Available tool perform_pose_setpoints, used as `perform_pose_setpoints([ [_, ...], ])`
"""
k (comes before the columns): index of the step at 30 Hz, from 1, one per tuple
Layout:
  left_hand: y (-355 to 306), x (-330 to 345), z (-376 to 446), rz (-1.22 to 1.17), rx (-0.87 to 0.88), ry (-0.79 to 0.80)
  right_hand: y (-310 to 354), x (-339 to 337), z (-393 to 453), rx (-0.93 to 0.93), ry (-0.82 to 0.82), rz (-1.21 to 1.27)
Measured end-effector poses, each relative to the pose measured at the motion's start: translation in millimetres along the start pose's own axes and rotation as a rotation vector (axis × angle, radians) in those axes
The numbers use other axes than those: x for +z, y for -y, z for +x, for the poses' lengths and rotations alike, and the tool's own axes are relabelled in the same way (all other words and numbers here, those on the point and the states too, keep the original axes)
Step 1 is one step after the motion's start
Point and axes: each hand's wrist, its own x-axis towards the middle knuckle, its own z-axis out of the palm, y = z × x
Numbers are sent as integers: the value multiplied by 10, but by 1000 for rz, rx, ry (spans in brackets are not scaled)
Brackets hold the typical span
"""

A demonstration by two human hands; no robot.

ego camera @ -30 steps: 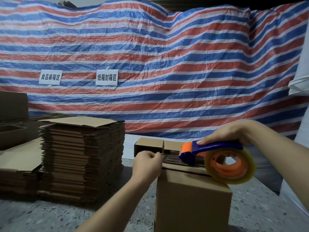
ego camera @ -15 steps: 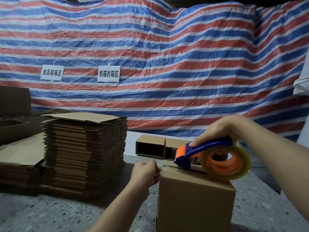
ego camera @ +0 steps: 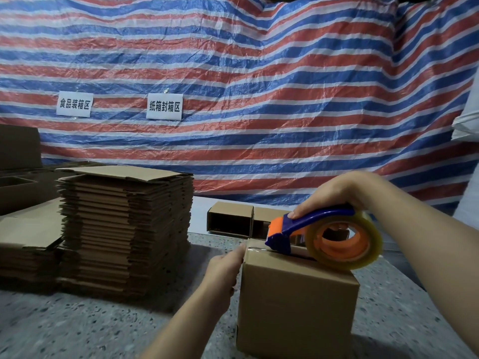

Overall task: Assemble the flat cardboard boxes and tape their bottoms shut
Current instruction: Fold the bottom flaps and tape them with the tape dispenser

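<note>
An assembled cardboard box (ego camera: 295, 307) stands on the speckled floor in front of me, its closed flaps facing up. My right hand (ego camera: 334, 193) grips the blue handle of a tape dispenser (ego camera: 321, 237) with an orange core and a clear roll, whose nose rests on the box's top seam near the left edge. My left hand (ego camera: 225, 270) presses flat against the box's left side, fingertips at the top edge where the tape end lies.
A tall stack of flat cardboard boxes (ego camera: 124, 229) stands to the left, with a lower pile (ego camera: 28, 244) beside it. Two open boxes (ego camera: 230, 218) lie on their sides behind the one being taped. A striped tarp (ego camera: 259, 86) with two paper signs hangs behind.
The left hand went from pinching the tape end at the top edge to lying flat on the box's left side. The dispenser stayed on the seam. The view lifted slightly.
</note>
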Motion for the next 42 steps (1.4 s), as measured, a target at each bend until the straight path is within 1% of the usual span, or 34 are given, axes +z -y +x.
perform_pose_setpoints([
  [3, 36, 40, -47, -31, -89, 127, -18, -6, 10, -1, 10, -2],
  [4, 31, 57, -56, -32, -69, 129, -20, -6, 12, -3, 14, -1],
  [5, 15, 68, -57, -15, -6, 96, -20, -8, 9, -6, 16, -1],
  [6, -2, 72, -68, 19, 79, 30, -21, -9, 6, -8, 19, 1],
  [7, -16, 80, -85, 58, 184, -32, -22, -9, 3, -6, 22, 7],
  [8, -29, 88, -131, 103, 295, -53, -25, -11, 1, -4, 28, 13],
  [9, -33, 104, -190, 170, 392, -36, -27, -12, -3, -6, 34, 14],
  [11, -11, 163, -297, 333, 500, 24, -35, -12, -8, -14, 28, 14],
  [16, -57, 113, -365, 641, 550, 41, -16, 11, -2, 5, 13, 8],
  [18, -116, 79, -373, 830, 630, 25, -6, 5, 9, 12, 7, -5],
  [20, -142, 73, -381, 1006, 710, -31, -10, -17, 8, 24, -1, -20],
  [23, -152, 81, -377, 1135, 732, -86, -62, -74, -5, 57, -22, -46],
  [29, -131, 61, -342, 1155, 727, -84, -480, -243, -126, 128, 28, -111],
  [33, -146, 70, -356, 1217, 719, -72, -796, -159, -129, 197, 44, -93],
  [35, -211, 91, -351, 1318, 688, -63, -874, -92, -108, 194, 59, -57],
  [37, -313, 167, -336, 1470, 677, -69, -916, -47, -98, 193, 55, -28],
  [39, -371, 325, -353, 1542, 761, -25, -937, -32, -94, 199, 41, -13],
  [41, -341, 509, -407, 1536, 836, 106, -938, -29, -98, 209, 31, -18],
  [42, -303, 583, -427, 1549, 830, 172, -937, -33, -101, 209, 34, -15],
])
